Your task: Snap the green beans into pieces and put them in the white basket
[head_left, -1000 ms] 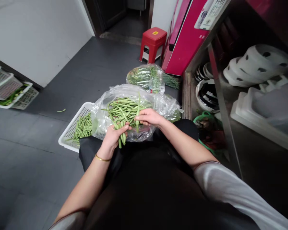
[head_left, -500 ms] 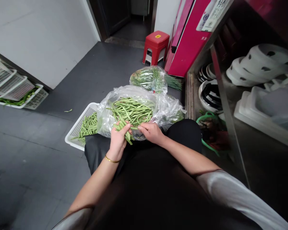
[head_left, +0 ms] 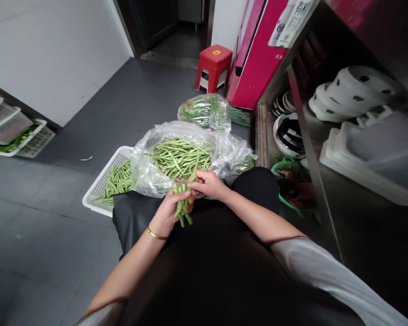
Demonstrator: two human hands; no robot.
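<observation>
My left hand [head_left: 173,206] is closed around a small bunch of green bean pieces [head_left: 181,208], whose ends stick out below the fingers. Close beside it, my right hand [head_left: 209,184] pinches a green bean [head_left: 195,170] that points up between the two hands. Just beyond them, a clear plastic bag [head_left: 141,163] lies wide open with a heap of long green beans [head_left: 180,156] inside. To the left of the bag stands a white perforated basket [head_left: 91,198] holding shorter bean pieces [head_left: 117,181]; the bag hides its right side.
Behind the open bag lies another bag of green vegetables [head_left: 202,111]. A red stool [head_left: 215,68] stands near the pink cabinet [head_left: 258,59]. Stacked white baskets [head_left: 37,140] are at the left. On the right, a metal shelf holds white containers [head_left: 353,97]; a green basket [head_left: 287,163] sits lower.
My left hand has drawn nearer and turned, so the bean pieces now point down toward me. My right hand now holds a bean upright. The whole view has shifted slightly.
</observation>
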